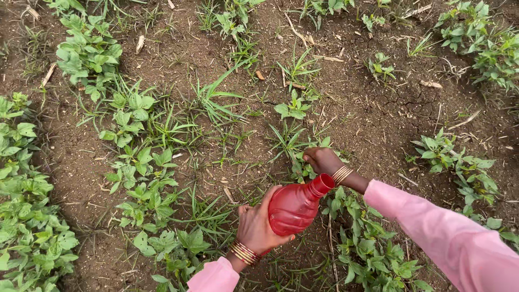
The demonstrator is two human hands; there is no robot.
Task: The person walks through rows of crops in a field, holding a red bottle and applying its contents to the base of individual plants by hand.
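Brown, cracked field soil (378, 119) with rows of young leafy plants (89, 54) lies below, where the left hand (258, 227) grips a tilted red plastic bottle (296, 205) while the right hand (322, 160) closes on low weeds (292, 141), many still standing.

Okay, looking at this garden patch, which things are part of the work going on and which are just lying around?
In use:
- red plastic bottle, held by the left hand
- small weed that the right hand reaches into

Just lying about:
- leafy plants in rows
- dry stalk bits
- bare soil
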